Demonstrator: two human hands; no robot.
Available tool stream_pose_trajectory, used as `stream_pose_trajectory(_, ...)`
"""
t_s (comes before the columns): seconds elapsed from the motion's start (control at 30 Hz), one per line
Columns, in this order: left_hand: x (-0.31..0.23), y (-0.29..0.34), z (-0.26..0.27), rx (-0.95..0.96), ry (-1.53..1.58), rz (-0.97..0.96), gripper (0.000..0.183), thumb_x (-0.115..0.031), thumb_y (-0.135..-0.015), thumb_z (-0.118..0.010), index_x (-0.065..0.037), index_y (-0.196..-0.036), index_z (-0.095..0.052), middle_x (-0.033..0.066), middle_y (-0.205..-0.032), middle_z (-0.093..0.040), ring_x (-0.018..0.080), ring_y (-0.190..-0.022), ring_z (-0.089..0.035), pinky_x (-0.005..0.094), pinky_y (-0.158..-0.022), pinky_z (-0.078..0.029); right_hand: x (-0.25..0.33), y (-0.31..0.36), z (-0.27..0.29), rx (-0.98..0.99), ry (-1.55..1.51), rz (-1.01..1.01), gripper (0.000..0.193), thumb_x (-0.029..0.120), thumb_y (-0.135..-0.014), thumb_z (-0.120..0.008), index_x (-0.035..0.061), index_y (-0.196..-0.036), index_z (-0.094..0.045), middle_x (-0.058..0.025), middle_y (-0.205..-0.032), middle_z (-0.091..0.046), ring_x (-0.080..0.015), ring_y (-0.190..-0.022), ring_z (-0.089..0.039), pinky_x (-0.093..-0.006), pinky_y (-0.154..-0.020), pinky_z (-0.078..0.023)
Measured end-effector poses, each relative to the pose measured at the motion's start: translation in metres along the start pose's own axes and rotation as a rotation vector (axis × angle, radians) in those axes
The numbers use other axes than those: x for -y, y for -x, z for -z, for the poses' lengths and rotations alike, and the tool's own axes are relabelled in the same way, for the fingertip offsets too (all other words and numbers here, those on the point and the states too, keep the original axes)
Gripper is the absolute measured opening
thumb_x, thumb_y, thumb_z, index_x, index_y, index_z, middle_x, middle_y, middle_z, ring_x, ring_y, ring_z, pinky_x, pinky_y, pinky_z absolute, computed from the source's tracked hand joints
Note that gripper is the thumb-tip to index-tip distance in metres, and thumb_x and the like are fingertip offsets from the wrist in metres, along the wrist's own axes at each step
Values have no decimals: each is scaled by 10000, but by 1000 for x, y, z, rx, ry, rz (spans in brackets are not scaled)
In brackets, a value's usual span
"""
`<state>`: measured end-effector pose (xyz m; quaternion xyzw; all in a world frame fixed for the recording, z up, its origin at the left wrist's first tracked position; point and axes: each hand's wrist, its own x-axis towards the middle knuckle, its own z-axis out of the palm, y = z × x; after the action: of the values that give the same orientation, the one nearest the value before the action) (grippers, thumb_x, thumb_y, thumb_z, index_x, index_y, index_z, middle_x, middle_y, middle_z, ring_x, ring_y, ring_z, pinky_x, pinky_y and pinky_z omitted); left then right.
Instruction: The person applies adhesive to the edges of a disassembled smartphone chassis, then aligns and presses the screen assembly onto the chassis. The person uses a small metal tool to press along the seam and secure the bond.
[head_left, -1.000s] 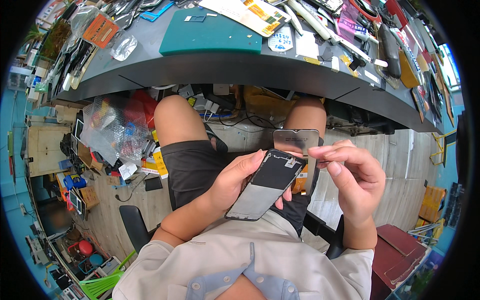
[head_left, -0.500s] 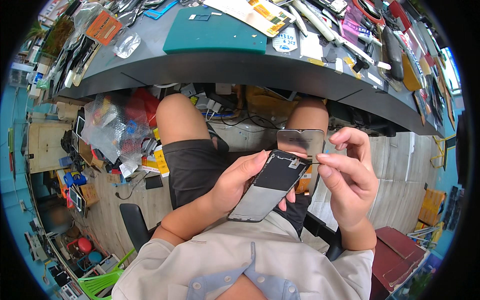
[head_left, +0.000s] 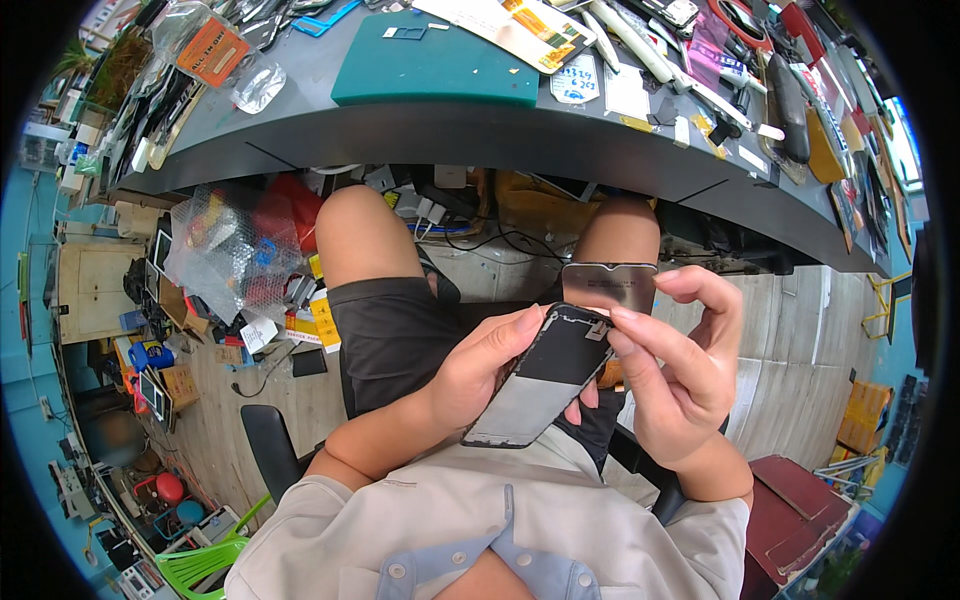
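My left hand [head_left: 483, 362] is wrapped round a phone screen [head_left: 535, 385], its back turned up: dark upper part, grey lower part, rough black rim. It lies tilted above my lap. My right hand [head_left: 680, 375] pinches with thumb and fingertip at the screen's upper right corner; whatever is between those fingertips is too small to make out. Behind that corner stands a shiny, notched glass plate [head_left: 612, 285], partly hidden by the screen and my fingers. A raised right finger is close to the plate's upper right corner. What supports the plate cannot be seen.
Ahead is a grey desk [head_left: 300, 135] with a green mat [head_left: 435, 70], pens, cards and loose phone parts. Bubble wrap [head_left: 235, 245] and boxes lie on the floor at left. Cables [head_left: 500, 240] run under the desk. A chair armrest [head_left: 268, 445] flanks my left arm.
My right hand has moved left, its pinch now against the screen's corner; a thin dark strip seen between them earlier no longer shows. The glass plate has tilted and looks shorter.
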<state>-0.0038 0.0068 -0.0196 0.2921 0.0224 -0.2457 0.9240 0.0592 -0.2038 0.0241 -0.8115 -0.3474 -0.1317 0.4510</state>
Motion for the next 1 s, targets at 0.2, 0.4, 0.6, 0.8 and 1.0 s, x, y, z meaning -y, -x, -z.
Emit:
stream_pose_trajectory(0.2,-1,0,-2,-2,3,-10,639,-471,-1165,-361,44,-1517,-499,240,-1149,-725,271,-961,-754,378,-875,-612,0,0,-3,6,10,4,411,7,-795,-884,128,-1185,-842,-146,-1288,-608,-298,-1155,-569,-374,-930,-480)
stream_pose_trajectory(0.4,-3,2,0,-21,-96,17,783,-575,-1148,-312,101,-1459,-555,290,-1095,-730,355,-927,-764,437,-851,-641,-2,1,-5,-4,16,12,424,3,-783,-881,126,-1186,-841,-147,-1286,-615,-301,-1157,-569,-380,-940,-479)
stream_pose_trajectory(0.6,-2,2,4,-9,-95,11,785,-572,-1148,-323,100,-1504,-520,285,-1085,-727,346,-933,-759,430,-850,-640,-1,2,-7,-19,65,25,386,4,-785,-881,114,-1152,-841,-151,-1277,-626,-305,-1137,-574,-382,-949,-477)
stream_pose_trajectory(0.8,0,0,1,1,22,-32,640,-473,-1179,-328,54,-1476,-534,240,-1132,-725,275,-979,-755,384,-874,-621,0,1,-10,-40,82,6,352,-17,-763,-861,85,-1100,-836,-168,-1274,-648,-319,-1123,-584,-394,-934,-490)
stream_pose_trajectory(1.0,2,1,9,20,-51,-9,795,-576,-1134,-357,72,-1589,-426,240,-1207,-693,322,-1036,-721,448,-870,-639,0,0,-13,-57,103,13,352,-26,-740,-851,80,-1076,-832,-173,-1274,-655,-324,-1103,-604,-410,-931,-498)
